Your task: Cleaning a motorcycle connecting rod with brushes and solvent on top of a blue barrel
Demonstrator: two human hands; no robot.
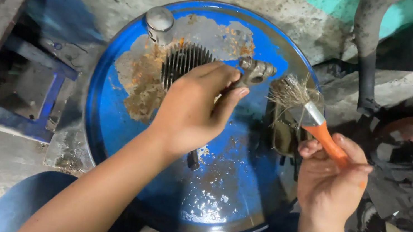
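Both forearms reach up from six o'clock over the rusty blue steel drum lid (118,134). Left hand (193,109) grips a grey metal fitting (253,71); right hand (330,180), at three o'clock, clenches an orange-handled bristle brush (304,109).

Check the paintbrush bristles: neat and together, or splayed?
Splayed. The paintbrush in the right hand has frayed bristles fanning toward the metal part held by the left hand.
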